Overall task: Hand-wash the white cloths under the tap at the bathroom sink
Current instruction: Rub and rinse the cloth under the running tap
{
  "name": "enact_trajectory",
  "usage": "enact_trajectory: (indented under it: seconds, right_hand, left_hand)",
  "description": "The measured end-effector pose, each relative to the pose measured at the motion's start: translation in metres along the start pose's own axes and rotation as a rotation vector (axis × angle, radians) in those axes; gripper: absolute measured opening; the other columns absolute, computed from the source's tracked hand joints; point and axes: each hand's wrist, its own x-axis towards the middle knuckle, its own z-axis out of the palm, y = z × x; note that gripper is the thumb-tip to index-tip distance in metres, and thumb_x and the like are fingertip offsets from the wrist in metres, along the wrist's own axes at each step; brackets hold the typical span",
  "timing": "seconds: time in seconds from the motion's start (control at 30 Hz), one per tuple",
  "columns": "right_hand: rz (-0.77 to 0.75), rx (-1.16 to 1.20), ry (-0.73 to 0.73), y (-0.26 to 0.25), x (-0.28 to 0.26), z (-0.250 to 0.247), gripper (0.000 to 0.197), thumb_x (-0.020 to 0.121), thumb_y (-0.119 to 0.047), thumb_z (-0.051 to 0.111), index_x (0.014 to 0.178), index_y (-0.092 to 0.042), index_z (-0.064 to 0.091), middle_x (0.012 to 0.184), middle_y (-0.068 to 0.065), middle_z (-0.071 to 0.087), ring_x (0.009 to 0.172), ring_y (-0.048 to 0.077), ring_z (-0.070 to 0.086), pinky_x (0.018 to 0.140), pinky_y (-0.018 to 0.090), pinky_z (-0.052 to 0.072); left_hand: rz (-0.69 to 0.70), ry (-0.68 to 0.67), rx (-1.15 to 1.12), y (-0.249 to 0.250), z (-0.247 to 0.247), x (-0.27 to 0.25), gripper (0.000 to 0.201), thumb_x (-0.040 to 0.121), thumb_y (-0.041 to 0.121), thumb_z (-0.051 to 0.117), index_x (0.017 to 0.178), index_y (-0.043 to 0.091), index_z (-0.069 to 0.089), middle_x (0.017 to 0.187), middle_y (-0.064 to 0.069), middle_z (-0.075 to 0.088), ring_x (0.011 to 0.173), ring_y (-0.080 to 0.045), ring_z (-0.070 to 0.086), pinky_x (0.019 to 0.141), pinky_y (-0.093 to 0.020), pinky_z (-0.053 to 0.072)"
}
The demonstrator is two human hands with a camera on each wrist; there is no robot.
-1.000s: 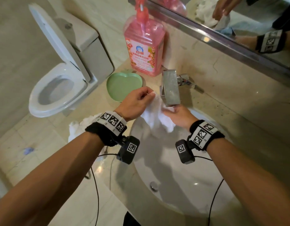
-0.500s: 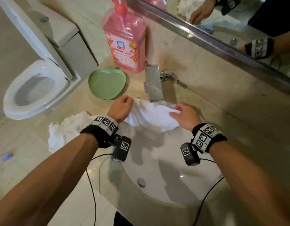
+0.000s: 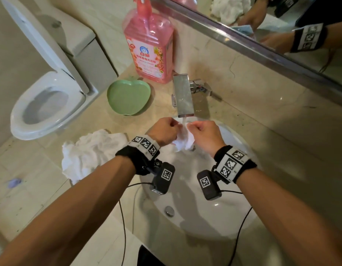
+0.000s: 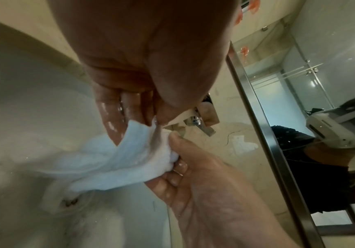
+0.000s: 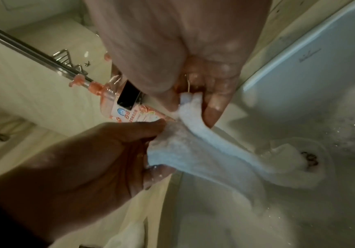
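Note:
A small wet white cloth (image 3: 184, 141) hangs bunched under the running chrome tap (image 3: 183, 96), over the white sink (image 3: 208, 219). My left hand (image 3: 166, 129) and right hand (image 3: 202, 132) are fists close together, each pinching the cloth's top edge. In the left wrist view the wet left fingers (image 4: 117, 117) grip the cloth (image 4: 117, 161), and the right hand (image 4: 195, 177) clamps its other end. The right wrist view shows the cloth (image 5: 206, 151) stretched between both hands, its tail trailing toward the drain (image 5: 310, 159). More white cloths (image 3: 89, 152) lie piled on the counter to the left.
A pink soap bottle (image 3: 149, 48) and a green apple-shaped dish (image 3: 129, 96) stand on the counter left of the tap. An open toilet (image 3: 47, 104) is at far left. The mirror (image 3: 272, 31) runs along the back wall. The sink drain (image 3: 169, 210) is near me.
The cloth was spread wide between my hands; now the hands have come together and it is bunched between them. Water now runs from the tap onto it.

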Motion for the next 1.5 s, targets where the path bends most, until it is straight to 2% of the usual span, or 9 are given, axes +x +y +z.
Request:
enact_trajectory:
  seconds: [0.13, 0.3, 0.47, 0.6, 0.7, 0.97, 1.2, 1.4, 1.5]
  right_hand:
    - [-0.029, -0.055, -0.045, -0.005, -0.013, 0.006, 0.024, 0.096, -0.034, 0.061, 0.103, -0.017, 0.077, 0.087, -0.005, 0.071, 0.084, 0.015, 0.066, 0.063, 0.010, 0.045]
    - [-0.173, -0.326, -0.147, -0.010, -0.022, 0.014, 0.043, 0.072, -0.046, 0.079, 0.103, -0.020, 0.064, 0.101, 0.000, 0.056, 0.094, 0.017, 0.053, 0.076, 0.027, 0.041]
    - [-0.114, -0.272, 0.010, -0.006, -0.015, 0.007, 0.017, 0.087, -0.014, 0.063, 0.101, -0.012, 0.072, 0.089, -0.002, 0.055, 0.081, 0.017, 0.052, 0.074, 0.029, 0.044]
    - [-0.098, -0.121, -0.091, -0.011, -0.016, 0.001, 0.014, 0.082, -0.024, 0.071, 0.091, -0.015, 0.073, 0.089, 0.002, 0.064, 0.082, 0.017, 0.060, 0.072, 0.034, 0.054]
    - [-0.143, -0.219, -0.106, -0.010, -0.018, 0.003, 0.018, 0.077, -0.023, 0.075, 0.092, -0.014, 0.072, 0.092, 0.005, 0.065, 0.089, 0.021, 0.061, 0.072, 0.030, 0.049]
    - [-0.035, -0.158, -0.061, -0.010, -0.016, 0.000, 0.047, 0.091, -0.027, 0.067, 0.135, -0.012, 0.060, 0.131, 0.003, 0.059, 0.117, 0.016, 0.056, 0.090, 0.021, 0.038]
    - [-0.104, -0.121, -0.049, -0.020, -0.020, -0.017, 0.034, 0.091, -0.005, 0.057, 0.121, -0.009, 0.071, 0.120, 0.006, 0.071, 0.105, 0.017, 0.065, 0.090, 0.023, 0.047]
    - [-0.166, 0.094, 0.024, -0.039, -0.026, -0.029, 0.031, 0.089, -0.003, 0.053, 0.098, -0.017, 0.079, 0.078, -0.007, 0.071, 0.064, 0.011, 0.057, 0.056, 0.016, 0.044]
    - [-0.198, 0.129, 0.026, -0.047, -0.027, -0.037, 0.035, 0.088, -0.003, 0.052, 0.083, -0.030, 0.075, 0.073, 0.001, 0.072, 0.064, 0.015, 0.059, 0.053, 0.025, 0.046]
  left_hand:
    - [-0.112, 0.001, -0.160, -0.004, 0.005, -0.003, 0.011, 0.093, 0.024, 0.055, 0.087, 0.016, 0.060, 0.084, -0.011, 0.071, 0.072, -0.024, 0.073, 0.069, -0.045, 0.062]
    - [-0.167, -0.094, -0.450, 0.001, 0.007, -0.009, 0.015, 0.083, 0.006, 0.053, 0.084, 0.008, 0.068, 0.087, -0.014, 0.074, 0.079, -0.029, 0.072, 0.071, -0.038, 0.059]
    - [-0.113, -0.107, -0.364, 0.010, 0.002, -0.015, 0.014, 0.082, 0.003, 0.064, 0.079, 0.017, 0.066, 0.085, -0.003, 0.072, 0.079, -0.012, 0.070, 0.058, -0.016, 0.050]
    - [-0.132, -0.140, -0.331, 0.010, 0.001, -0.018, 0.013, 0.084, 0.011, 0.066, 0.096, 0.011, 0.066, 0.098, -0.013, 0.070, 0.094, -0.021, 0.061, 0.090, -0.037, 0.049]
    - [-0.155, -0.150, -0.388, 0.013, 0.005, -0.020, 0.030, 0.082, 0.011, 0.068, 0.111, 0.006, 0.064, 0.110, -0.020, 0.069, 0.097, -0.023, 0.061, 0.095, -0.042, 0.048]
    - [-0.087, -0.139, -0.383, 0.015, 0.003, -0.025, 0.025, 0.090, 0.011, 0.066, 0.113, 0.008, 0.057, 0.099, -0.006, 0.069, 0.085, -0.015, 0.063, 0.076, -0.026, 0.044]
    - [0.014, -0.034, -0.343, 0.009, -0.001, -0.030, 0.025, 0.089, -0.005, 0.041, 0.097, 0.014, 0.055, 0.088, -0.001, 0.075, 0.083, -0.020, 0.072, 0.077, -0.035, 0.053]
    - [0.322, 0.039, 0.190, -0.007, -0.021, -0.021, 0.039, 0.082, 0.012, 0.069, 0.119, 0.020, 0.061, 0.121, 0.001, 0.055, 0.107, -0.014, 0.057, 0.088, -0.026, 0.047]
    - [0.322, 0.077, 0.161, -0.008, -0.029, -0.023, 0.021, 0.082, 0.023, 0.076, 0.102, 0.022, 0.070, 0.097, 0.008, 0.069, 0.087, -0.008, 0.066, 0.085, -0.031, 0.054]
